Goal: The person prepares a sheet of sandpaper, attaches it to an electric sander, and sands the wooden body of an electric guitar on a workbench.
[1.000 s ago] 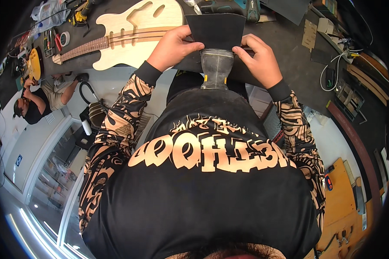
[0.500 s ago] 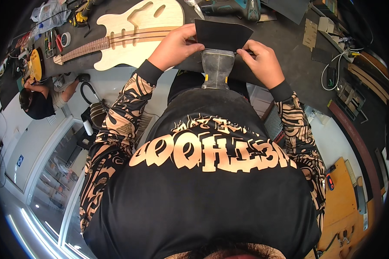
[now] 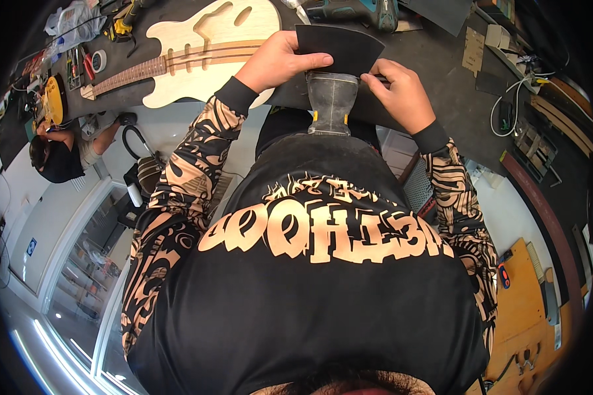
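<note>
A black sheet, seemingly sandpaper (image 3: 342, 49), stands tilted up at the near edge of the bench. My left hand (image 3: 277, 62) grips its left side, thumb lying flat across the front and the other fingers behind. At the lower right corner of the sheet, the thumb and forefinger of my right hand (image 3: 400, 89) are pinched together; exactly what lies between the fingertips is partly hidden. Right below the sheet, a dusty dark grey sander (image 3: 331, 99) with small yellow parts sits against my lap, its top end meeting the sheet's lower edge.
Left on the dark bench (image 3: 128, 56) lies a pale wooden guitar body (image 3: 237, 72) with a neck. A teal power tool (image 3: 385, 14) is at the back. To the right are a white cable (image 3: 512, 105) and wooden strips (image 3: 560, 115). Another person (image 3: 66, 148) sits far left.
My left hand has slid right and up, its thumb now across the sheet's front. The sheet has shifted slightly left and up. My right hand has barely moved.
</note>
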A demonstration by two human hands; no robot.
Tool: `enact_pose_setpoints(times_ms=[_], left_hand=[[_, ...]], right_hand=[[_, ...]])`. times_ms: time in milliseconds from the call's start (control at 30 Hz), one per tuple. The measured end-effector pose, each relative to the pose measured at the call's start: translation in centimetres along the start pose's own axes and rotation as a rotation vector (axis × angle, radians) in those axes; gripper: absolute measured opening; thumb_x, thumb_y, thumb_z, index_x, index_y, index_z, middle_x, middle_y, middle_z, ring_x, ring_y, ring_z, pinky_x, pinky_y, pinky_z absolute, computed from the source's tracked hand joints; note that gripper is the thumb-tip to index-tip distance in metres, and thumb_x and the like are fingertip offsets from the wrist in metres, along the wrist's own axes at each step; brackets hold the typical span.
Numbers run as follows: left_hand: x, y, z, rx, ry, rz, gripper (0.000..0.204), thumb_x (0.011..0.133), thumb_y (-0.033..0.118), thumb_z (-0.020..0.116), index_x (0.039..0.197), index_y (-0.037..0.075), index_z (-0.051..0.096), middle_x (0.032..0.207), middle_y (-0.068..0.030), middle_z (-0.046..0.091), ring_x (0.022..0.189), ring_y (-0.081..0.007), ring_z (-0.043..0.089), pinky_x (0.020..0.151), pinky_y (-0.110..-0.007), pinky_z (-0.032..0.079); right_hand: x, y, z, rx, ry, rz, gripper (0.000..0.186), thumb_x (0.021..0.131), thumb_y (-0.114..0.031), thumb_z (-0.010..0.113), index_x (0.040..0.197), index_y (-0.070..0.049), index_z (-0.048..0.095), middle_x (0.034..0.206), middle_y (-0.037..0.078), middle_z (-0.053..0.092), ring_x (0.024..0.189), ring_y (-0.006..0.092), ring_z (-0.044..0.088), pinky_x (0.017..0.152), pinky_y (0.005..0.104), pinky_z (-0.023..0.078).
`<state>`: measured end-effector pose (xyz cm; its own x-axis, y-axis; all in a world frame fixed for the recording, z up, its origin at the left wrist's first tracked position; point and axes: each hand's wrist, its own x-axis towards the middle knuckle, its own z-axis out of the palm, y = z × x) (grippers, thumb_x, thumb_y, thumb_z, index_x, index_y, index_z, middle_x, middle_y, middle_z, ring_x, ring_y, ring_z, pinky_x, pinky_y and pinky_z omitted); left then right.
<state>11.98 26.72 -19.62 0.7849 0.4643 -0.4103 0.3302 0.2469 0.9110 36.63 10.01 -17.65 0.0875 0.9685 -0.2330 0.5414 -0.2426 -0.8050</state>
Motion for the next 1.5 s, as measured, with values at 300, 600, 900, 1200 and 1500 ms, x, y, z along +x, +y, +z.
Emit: enact_pose_setpoints(times_ms=[300,600,900,1200,1500], left_hand=[[0.0,-0.5,-0.3,0.023,-0.010,0.010,0.030,0.102,0.022,0.088,0.120,-0.002,0.084,0.109,-0.0064,0.086,0.097,-0.0113,0.076,0.088,-0.030,0.061],[0.1,-1.1,-0.6,0.150,0.038,0.007,0.027,0.099,0.019,0.089,0.116,-0.002,0.085,0.102,-0.0077,0.086,0.090,-0.0121,0.077,0.082,-0.031,0.061],[-0.2,-1.7,-1.0,0.305,0.135,0.075,0.027,0.099,0.027,0.089,0.105,0.001,0.088,0.085,-0.0093,0.084,0.073,-0.0109,0.071,0.069,-0.031,0.057],[0.1,-2.3,-1.2,0.392,0.148,0.080,0.031,0.098,0.031,0.090,0.104,0.001,0.088,0.080,-0.0099,0.081,0.066,-0.0111,0.066,0.064,-0.032,0.054],[-0.2,-0.6,-0.5,0.394,0.101,0.036,0.033,0.096,0.031,0.091,0.102,-0.001,0.085,0.080,-0.0107,0.080,0.069,-0.0157,0.071,0.066,-0.033,0.055]], right_hand=[[0.0,0.1,-0.1,0.029,-0.018,0.037,0.021,0.104,-0.019,0.077,0.108,0.002,0.073,0.105,0.016,0.078,0.089,0.0341,0.076,0.083,0.0403,0.063],[-0.2,0.2,0.1,0.065,0.023,0.007,0.021,0.104,-0.019,0.077,0.110,0.000,0.073,0.106,0.015,0.078,0.090,0.0324,0.076,0.081,0.0400,0.062],[0.0,0.2,0.7,0.106,0.065,-0.030,0.018,0.105,-0.017,0.076,0.112,-0.001,0.072,0.104,0.014,0.078,0.089,0.0330,0.076,0.080,0.0404,0.063],[0.0,0.3,0.8,0.125,0.075,0.012,0.016,0.106,-0.016,0.076,0.113,-0.002,0.071,0.103,0.015,0.078,0.090,0.0331,0.077,0.081,0.0401,0.064],[-0.3,0.8,0.9,0.146,0.072,0.006,0.016,0.105,-0.014,0.073,0.112,0.000,0.071,0.106,0.015,0.078,0.095,0.0328,0.078,0.087,0.0398,0.066]])
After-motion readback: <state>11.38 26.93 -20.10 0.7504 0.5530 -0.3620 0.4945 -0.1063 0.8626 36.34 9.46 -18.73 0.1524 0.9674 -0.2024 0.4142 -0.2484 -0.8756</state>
